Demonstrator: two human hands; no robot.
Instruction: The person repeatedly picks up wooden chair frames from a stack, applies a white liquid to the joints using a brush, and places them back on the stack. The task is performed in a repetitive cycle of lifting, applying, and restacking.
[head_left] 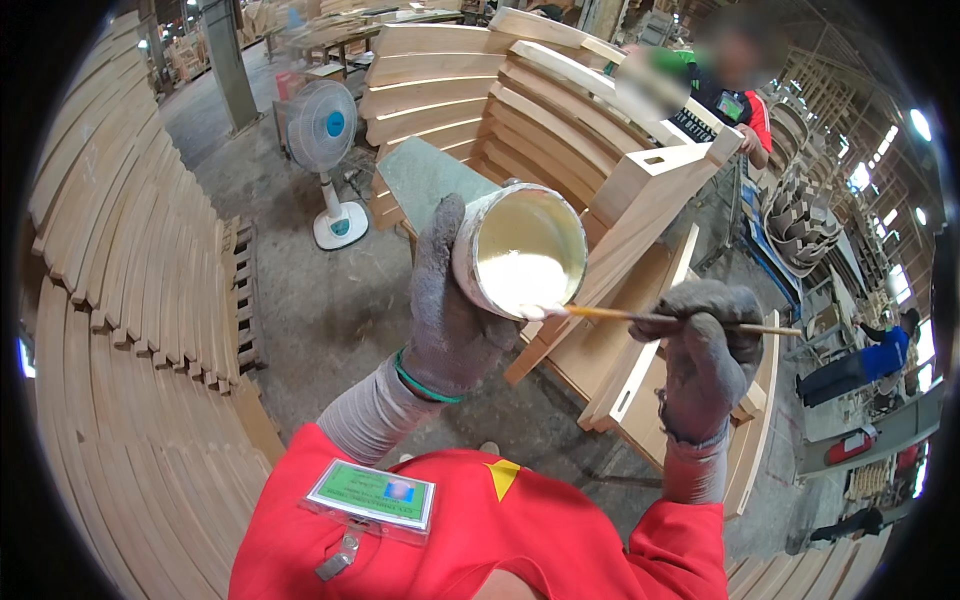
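My left hand (pixel 450 310), in a grey glove, is closed round a small round tub (pixel 466 262), tilted so its mouth shows. White glue-like liquid (pixel 520 280) lies in its lower part, and dried smears coat the rim. In my right hand (pixel 705 345), also gloved, a thin wooden stick (pixel 600 313) is pinched and held level. Its white-coated tip (pixel 540 311) touches or hangs just over the tub's lower rim; whether the tip has bristles I cannot tell. Beyond both hands lie wooden pieces with slots cut in their ends (pixel 655 160).
Stacked curved boards (pixel 150 270) fill the left side. A white standing fan (pixel 322 130) is at far left, and a grey-green panel (pixel 425 180) juts out behind the tub. A co-worker (pixel 735 95) stands beyond the wood at far right. Another person in blue (pixel 870 360) is farther right.
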